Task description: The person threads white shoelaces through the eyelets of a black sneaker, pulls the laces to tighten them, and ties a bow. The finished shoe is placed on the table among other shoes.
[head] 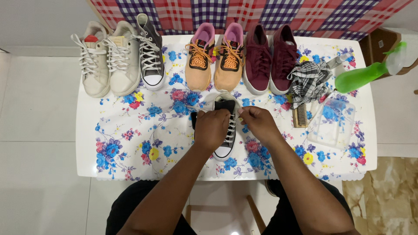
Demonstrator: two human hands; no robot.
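Grey canvas sneaker point(226, 143) at table point(87, 130) centre, toe toward the person. Left hand point(212, 128) closed over its laces, right hand point(259, 122) pinching a lace end. Lacing apparently near finished, ends seemingly untied. Matching grey sneaker point(150, 52) already laced, back row.
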